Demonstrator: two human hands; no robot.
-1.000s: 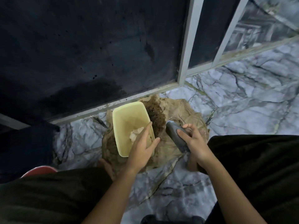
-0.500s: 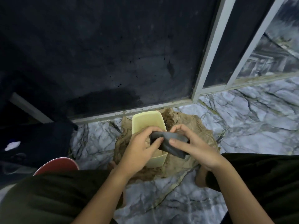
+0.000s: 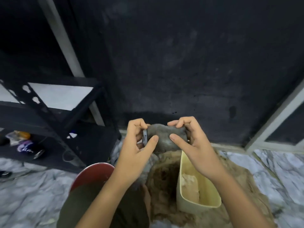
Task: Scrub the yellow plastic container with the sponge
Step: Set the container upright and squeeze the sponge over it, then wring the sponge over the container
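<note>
The yellow plastic container (image 3: 207, 197) stands on a brown cloth on the floor, below my right forearm, with a pale lump inside it. I hold a dark grey sponge (image 3: 164, 137) up in the air with both hands, above and behind the container. My left hand (image 3: 136, 145) pinches its left end, thumb in front. My right hand (image 3: 192, 143) grips its right end, thumb pressed on the front. Neither hand touches the container.
The brown cloth (image 3: 162, 186) lies on a grey marbled floor (image 3: 29, 195). A red stool edge (image 3: 93, 173) shows by my left knee. A black metal shelf rack (image 3: 46, 112) with small items stands at the left. A dark wall panel (image 3: 181, 63) faces me.
Both hands have lifted the sponge higher and away from the container; my left hand let go of the container rim. The view swung left and up, so the shelf rack is in sight.
</note>
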